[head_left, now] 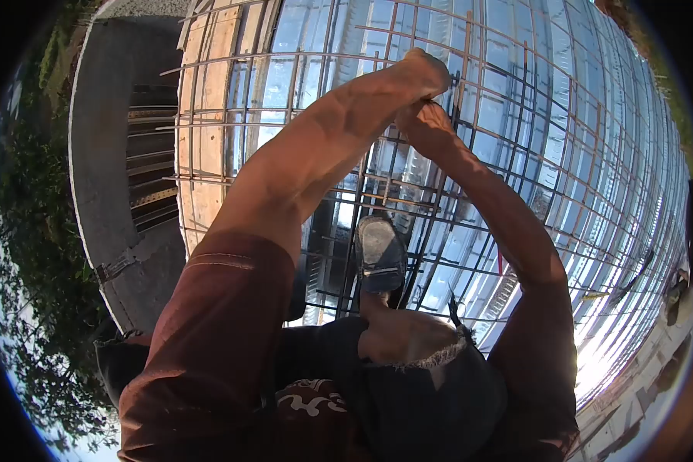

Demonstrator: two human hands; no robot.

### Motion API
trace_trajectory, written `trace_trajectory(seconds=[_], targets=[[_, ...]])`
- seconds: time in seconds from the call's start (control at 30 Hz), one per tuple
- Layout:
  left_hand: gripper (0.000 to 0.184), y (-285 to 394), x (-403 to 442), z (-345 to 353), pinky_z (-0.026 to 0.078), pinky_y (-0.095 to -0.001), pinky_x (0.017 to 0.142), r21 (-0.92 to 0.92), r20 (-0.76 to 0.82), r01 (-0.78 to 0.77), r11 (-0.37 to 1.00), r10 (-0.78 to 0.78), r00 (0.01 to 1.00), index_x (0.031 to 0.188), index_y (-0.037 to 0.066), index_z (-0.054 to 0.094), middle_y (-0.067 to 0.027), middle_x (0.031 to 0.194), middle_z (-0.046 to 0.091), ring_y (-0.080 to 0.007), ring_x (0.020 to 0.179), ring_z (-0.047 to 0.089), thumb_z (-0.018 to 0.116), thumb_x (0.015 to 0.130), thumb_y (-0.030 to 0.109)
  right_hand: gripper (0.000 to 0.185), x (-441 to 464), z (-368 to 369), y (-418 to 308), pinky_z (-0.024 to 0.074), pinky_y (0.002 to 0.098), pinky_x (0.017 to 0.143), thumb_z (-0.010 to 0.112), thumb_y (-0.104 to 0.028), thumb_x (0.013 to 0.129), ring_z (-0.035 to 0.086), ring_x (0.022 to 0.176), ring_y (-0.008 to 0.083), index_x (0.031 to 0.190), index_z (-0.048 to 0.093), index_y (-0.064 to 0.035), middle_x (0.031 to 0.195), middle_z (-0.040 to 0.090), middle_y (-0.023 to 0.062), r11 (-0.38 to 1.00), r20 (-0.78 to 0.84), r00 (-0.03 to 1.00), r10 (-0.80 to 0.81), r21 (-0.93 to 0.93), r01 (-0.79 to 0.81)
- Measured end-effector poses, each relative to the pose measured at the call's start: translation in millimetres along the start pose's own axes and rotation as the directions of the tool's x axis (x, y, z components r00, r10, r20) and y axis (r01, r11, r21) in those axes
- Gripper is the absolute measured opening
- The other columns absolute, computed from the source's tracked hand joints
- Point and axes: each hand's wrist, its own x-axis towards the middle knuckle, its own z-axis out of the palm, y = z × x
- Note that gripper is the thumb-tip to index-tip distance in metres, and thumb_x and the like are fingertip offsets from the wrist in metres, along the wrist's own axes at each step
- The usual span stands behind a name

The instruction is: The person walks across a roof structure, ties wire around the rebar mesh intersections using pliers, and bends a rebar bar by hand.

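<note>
A grid of thin steel rebar [470,58] lies over shiny ribbed metal decking [516,158]. My left hand [427,73] is closed at the grid's upper middle, its fingers mostly turned from view. Just below and touching it, my right hand [429,125] is closed too, close against the crossing bars. Whatever lies between the fingers is hidden; I cannot make out a tool or wire. My foot in a dark shoe [380,245] is below the hands, among the bars.
Wooden planks [208,92] run along the decking's left side, with bar ends sticking out over them. Beyond is a concrete wall [104,154] with an opening, then trees [35,254]. Strong glare falls on the decking at lower right, near scattered boards [639,408].
</note>
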Motion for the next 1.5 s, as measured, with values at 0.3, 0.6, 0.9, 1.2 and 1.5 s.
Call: trace_trajectory(seconds=[0.3,0.6,0.9,1.2,1.5], targets=[[0.025,24,109,28,0.051,-0.0454,0.056,-0.019,0.327,0.307,0.952,-0.284,0.901,0.097,0.01,0.069,-0.0096,0.089,0.068,-0.0274,0.077,0.066,0.063,0.073,0.015,0.01,60,-25,17,0.0467,0.031,0.069,0.055,-0.014,0.083,0.058,0.086,0.0123,0.089,0.06,-0.0065,0.088,0.059,0.0024,0.984,0.597,0.802,0.013,0.134,-0.116],[0.011,35,-19,-14,0.052,-0.0398,0.063,-0.354,-0.711,-0.078,0.932,-0.214,0.669,0.08,0.009,0.067,-0.0092,0.085,0.068,-0.0273,0.077,0.065,0.063,0.074,0.017,0.016,66,-1,24,0.0437,0.0271,0.071,0.057,-0.024,0.086,0.058,0.081,0.0106,0.091,0.062,-0.0085,0.083,0.061,-0.0015,0.933,0.564,0.755,0.335,-0.085,-0.35],[0.017,31,-141,88,0.052,-0.027,0.062,-0.696,-0.016,-0.66,-0.283,-0.913,0.408,0.097,0.003,0.062,-0.0083,0.078,0.065,-0.0149,0.069,0.062,0.059,0.089,0.017,0.044,-13,-53,18,0.048,0.0355,0.07,0.068,-0.03,0.077,0.061,0.081,0.0261,0.108,0.056,-0.0002,0.089,0.061,0.0145,0.236,0.504,0.532,0.681,0.536,-0.81],[0.036,66,-102,132,0.057,-0.0316,0.059,-0.593,0.223,-0.39,-0.704,-0.609,0.761,0.109,-0.001,0.053,-0.0161,0.089,0.063,-0.0241,0.076,0.065,0.052,0.091,0.03,0.054,-239,-78,-63,0.0338,0.0497,0.093,0.058,-0.031,0.084,0.043,0.112,0.038,0.131,0.043,-0.0097,0.127,0.039,0.0203,0.487,0.262,0.467,0.845,-0.016,-0.873],[0.052,52,-43,121,0.057,-0.0305,0.068,-0.166,0.18,-0.147,-0.975,-0.176,0.968,0.11,-0.009,0.05,-0.0182,0.099,0.063,-0.0269,0.088,0.064,0.03,0.098,0.037,0.019,-216,-137,-33,0.0442,0.0445,0.078,0.051,-0.017,0.09,0.053,0.091,0.0317,0.099,0.053,-0.0008,0.104,0.049,0.0177,0.229,0.536,0.34,0.773,0.264,-0.937]])
